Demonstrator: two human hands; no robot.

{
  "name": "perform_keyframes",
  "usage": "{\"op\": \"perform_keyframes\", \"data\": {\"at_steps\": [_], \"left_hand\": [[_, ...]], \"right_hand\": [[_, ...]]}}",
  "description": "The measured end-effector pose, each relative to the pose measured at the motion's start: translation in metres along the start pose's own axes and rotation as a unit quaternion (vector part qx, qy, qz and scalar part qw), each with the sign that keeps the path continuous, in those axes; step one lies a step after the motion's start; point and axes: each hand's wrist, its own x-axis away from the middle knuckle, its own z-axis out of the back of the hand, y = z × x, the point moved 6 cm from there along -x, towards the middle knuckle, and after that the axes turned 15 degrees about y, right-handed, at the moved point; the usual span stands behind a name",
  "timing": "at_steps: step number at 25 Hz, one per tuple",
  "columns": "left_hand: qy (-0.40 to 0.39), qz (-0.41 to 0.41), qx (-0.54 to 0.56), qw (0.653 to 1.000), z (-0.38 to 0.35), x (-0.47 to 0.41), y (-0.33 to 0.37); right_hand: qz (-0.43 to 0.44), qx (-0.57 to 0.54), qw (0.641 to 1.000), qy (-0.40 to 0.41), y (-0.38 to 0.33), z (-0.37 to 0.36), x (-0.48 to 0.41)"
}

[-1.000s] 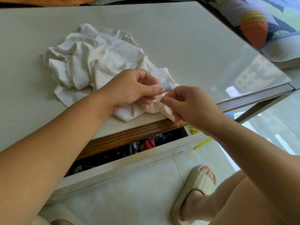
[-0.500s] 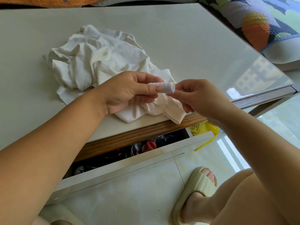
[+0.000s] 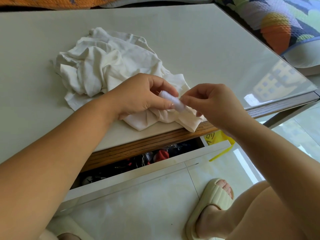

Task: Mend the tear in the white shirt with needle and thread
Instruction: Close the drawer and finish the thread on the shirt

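White shirt (image 3: 107, 66) at table (image 3: 207, 40) edge — thread spool (image 3: 173, 100) above (drawer (image 3: 155, 168) below)

Level: bright, even daylight; colours natural.
Glare: window pattern mirrored on the glossy right corner of the table (image 3: 190, 40), with a pale sheen along its right edge.
Overexposure: floor tiles (image 3: 303, 129) right of the table are washed near-white.
Shadows: soft in the folds of the white shirt (image 3: 107, 66) on the table; deep in the drawer (image 3: 138, 161) under its near edge.
Blur: thread spool (image 3: 171, 99) above the table's near edge is slightly soft.
Distortion: wide-angle bowing of the table's edges.
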Motion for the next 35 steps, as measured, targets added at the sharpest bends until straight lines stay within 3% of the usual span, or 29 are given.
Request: {"op": "perform_keyframes", "data": {"at_steps": [3,7,9,11,13,14,19,23,27,29,32,35], "left_hand": [[-0.037,0.038,0.063,0.997,-0.003,0.005,-0.007],[-0.069,0.088,0.183,0.977,-0.008,0.011,-0.013],[-0.071,0.112,0.241,0.961,-0.007,0.015,-0.013],[-0.054,0.133,0.284,0.948,-0.001,0.018,-0.014],[-0.038,0.136,0.287,0.947,0.008,0.021,-0.017],[-0.038,0.134,0.279,0.950,0.012,0.024,-0.018],[-0.083,0.112,0.177,0.974,0.019,0.047,-0.022],[-0.117,0.060,-0.023,0.991,0.019,0.069,-0.025],[-0.121,0.073,-0.101,0.985,0.016,0.094,-0.036],[-0.084,0.057,-0.113,0.988,0.014,0.101,-0.040],[-0.058,0.028,-0.150,0.987,0.018,0.108,-0.041],[-0.050,0.036,-0.166,0.984,0.037,0.111,-0.039]], "right_hand": [[-0.143,-0.108,0.977,-0.112,0.014,-0.011,0.002],[-0.293,-0.268,0.895,-0.201,0.018,-0.023,0.013],[-0.320,-0.299,0.869,-0.230,0.016,-0.027,0.020],[-0.268,-0.221,0.902,-0.258,0.015,-0.030,0.027],[-0.135,-0.041,0.950,-0.278,0.016,-0.032,0.038],[-0.072,0.044,0.954,-0.288,0.015,-0.034,0.045],[0.094,0.258,0.880,-0.387,0.012,-0.047,0.076],[0.053,0.258,0.883,-0.389,0.017,-0.049,0.070],[-0.085,0.085,0.887,-0.446,0.014,-0.047,0.077],[-0.065,0.026,0.884,-0.463,0.004,-0.055,0.085],[-0.037,0.006,0.905,-0.424,0.003,-0.079,0.095],[-0.011,0.080,0.896,-0.436,0.014,-0.108,0.113]]}}
